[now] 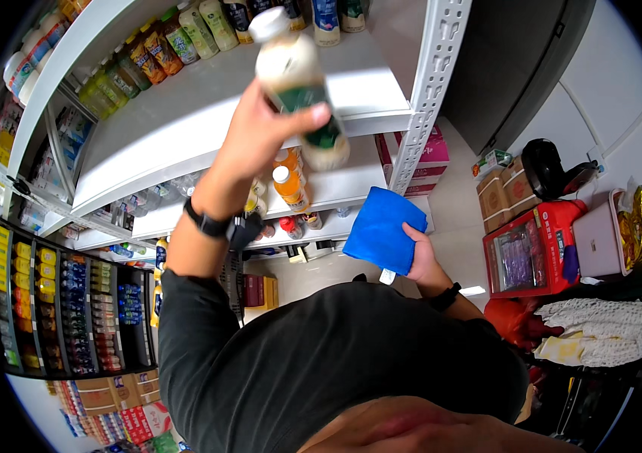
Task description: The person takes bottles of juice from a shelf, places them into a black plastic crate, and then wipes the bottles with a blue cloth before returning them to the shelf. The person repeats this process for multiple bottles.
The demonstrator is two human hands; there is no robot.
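Note:
My left hand (pixel 258 127) grips a plastic bottle (pixel 304 96) with a white cap, pale contents and a green label, raised in front of the white metal shelf rack (pixel 377 85). The bottle is tilted and slightly blurred. In my right hand (pixel 424 255) is a folded blue cloth (pixel 386 226) with a small white tag, held by its edge below and to the right of the bottle. A row of drink bottles (pixel 179 39) stands on the shelf level at the top. Orange drink bottles (pixel 291 187) stand on the level below.
The rack's perforated upright (pixel 437 68) rises right of the shelves, with pink cartons (pixel 428 153) behind it. At right are cardboard boxes (pixel 502 192), a red box (pixel 547 249) and a pale bin (pixel 598 232). A black drinks rack (pixel 66 306) stands at left. Small boxes (pixel 261 291) sit on the floor.

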